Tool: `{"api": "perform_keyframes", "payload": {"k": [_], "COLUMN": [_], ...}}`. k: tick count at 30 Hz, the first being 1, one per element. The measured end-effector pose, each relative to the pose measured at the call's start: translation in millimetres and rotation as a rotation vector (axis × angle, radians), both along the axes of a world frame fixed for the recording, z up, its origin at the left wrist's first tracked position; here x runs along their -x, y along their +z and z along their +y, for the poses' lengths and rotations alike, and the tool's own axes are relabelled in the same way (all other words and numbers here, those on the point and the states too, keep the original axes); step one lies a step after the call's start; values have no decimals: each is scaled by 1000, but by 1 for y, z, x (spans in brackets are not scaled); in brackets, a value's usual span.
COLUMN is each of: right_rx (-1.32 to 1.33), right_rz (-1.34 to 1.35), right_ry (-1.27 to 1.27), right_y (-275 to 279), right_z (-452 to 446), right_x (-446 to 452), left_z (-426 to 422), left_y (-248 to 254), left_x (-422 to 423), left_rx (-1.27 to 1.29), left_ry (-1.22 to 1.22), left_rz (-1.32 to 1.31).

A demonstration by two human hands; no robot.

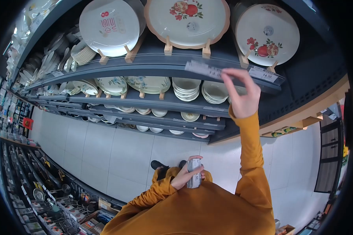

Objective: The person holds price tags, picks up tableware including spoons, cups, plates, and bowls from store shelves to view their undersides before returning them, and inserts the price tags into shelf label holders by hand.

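A pale tiled floor (117,156) in a shop, with plates (187,29) propped up on display before us.
Our right hand (245,97) has one end of a blurred label (202,69) caught in a fingertip pinch, at the front of the upper shelf (145,70), left of a 14.50 tag (264,74); our left hand (181,178) grasps a stack of labels (194,180), held low.

The price tag (264,74) on the shelf edge (145,71) says 14.50. The stack of labels (194,181) in the left hand (180,178) shows a 50. The plate's (125,31) red writing is hard to read.
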State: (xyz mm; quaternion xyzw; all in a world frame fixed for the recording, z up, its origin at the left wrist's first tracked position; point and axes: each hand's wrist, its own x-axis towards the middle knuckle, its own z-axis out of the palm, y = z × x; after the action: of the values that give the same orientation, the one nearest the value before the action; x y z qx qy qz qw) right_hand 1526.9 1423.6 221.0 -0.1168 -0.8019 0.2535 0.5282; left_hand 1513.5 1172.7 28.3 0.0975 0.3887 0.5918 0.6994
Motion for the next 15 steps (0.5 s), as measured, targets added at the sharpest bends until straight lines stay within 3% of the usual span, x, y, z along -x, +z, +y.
{"api": "perform_keyframes", "payload": {"k": [3,6,11,15], "right_rx": [-149,-142,91,106], "right_rz": [47,-236,-240,-228], "right_ry": [-17,-15,128,203], "right_y": [30,29,24,28], "right_z": [7,31,41,43], "right_x": [25,45,58,58], "left_z": [-2,-12,-35,-47], "left_y": [0,0,-12,-19], "left_x": [6,13,22,22], "left_rx": [-72,-89,-144,-157], "left_ry": [-65,-40,-37,-59], "left_rz": [-85,-173,-221,-169]}}
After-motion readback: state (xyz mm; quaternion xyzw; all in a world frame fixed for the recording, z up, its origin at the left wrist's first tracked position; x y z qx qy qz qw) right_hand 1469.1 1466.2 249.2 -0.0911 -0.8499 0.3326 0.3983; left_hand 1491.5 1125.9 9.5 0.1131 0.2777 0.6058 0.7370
